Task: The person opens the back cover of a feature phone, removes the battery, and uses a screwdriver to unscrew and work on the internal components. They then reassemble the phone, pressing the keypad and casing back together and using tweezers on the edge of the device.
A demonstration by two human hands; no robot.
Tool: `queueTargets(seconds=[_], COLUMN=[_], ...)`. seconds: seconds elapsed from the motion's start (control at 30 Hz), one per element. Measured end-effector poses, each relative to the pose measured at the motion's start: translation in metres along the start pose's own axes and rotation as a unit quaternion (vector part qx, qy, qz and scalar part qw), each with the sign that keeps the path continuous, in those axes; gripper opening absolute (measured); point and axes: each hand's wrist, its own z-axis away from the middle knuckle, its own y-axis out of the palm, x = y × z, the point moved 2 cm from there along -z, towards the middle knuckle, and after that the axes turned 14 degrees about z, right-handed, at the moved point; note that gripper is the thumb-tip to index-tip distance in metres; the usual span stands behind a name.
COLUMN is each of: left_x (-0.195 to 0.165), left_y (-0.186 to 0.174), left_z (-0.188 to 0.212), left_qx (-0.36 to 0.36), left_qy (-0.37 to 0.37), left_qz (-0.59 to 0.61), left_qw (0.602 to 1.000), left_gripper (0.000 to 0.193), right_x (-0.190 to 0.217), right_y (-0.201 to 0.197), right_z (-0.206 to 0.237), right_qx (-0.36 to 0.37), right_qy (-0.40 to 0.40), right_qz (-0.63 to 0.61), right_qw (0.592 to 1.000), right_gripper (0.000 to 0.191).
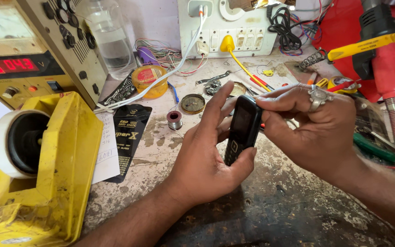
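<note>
Far left: big yellow plastic tape dispenser sits idle on the worn grey counter.
Left hand: closed around the small black keypad phone, cradling it upright above the counter.
Right hand: fingertips pinching the phone's top edge.
Progress: phone looks whole, casing unopened; any repair seems ahead.

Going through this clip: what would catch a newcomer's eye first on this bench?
At centre, the left hand and the right hand, which wears a chunky ring, hold a small black phone upright above the worn table. At lower left stands a big yellow tape holder with a white roll. Behind it, at upper left, a power supply shows glowing red digits.
</note>
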Motion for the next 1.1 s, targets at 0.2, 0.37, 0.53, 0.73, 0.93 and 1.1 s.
queueTargets(seconds=[0.2, 0.37, 0.53, 0.73, 0.93, 1.1], left_x=[0.002, 0.008, 0.018, 0.023, 0.015, -0.012], left_y=[-0.001, -0.014, -0.033, -0.027, -0.031, -0.026], left_z=[-0.004, -0.011, -0.021, -0.021, -0.018, -0.010], left_qx=[0.006, -0.074, -0.195, -0.198, -0.126, 0.021], left_qy=[-0.018, -0.058, -0.113, -0.177, -0.128, 0.100], left_qz=[-0.005, 0.119, 0.257, 0.273, -0.103, -0.298], left_qw=[1.000, 0.988, 0.940, 0.925, 0.978, 0.949], left_gripper=[0.100, 0.094, 0.079, 0.072, 0.088, 0.101], right_x=[-0.015, -0.014, 0.005, 0.005, -0.005, -0.020], right_y=[-0.002, 0.009, 0.011, 0.014, 0.011, 0.007], right_z=[-0.008, -0.016, -0.004, 0.005, 0.000, -0.008], right_qx=[0.067, 0.147, 0.213, 0.192, 0.157, 0.143], right_qy=[0.134, 0.198, -0.024, 0.014, 0.096, 0.225], right_qz=[-0.064, -0.234, -0.070, 0.010, -0.112, -0.211], right_qw=[0.987, 0.940, 0.974, 0.981, 0.977, 0.940], right_gripper=[0.012, 0.036, 0.047, 0.048, 0.036, 0.040])
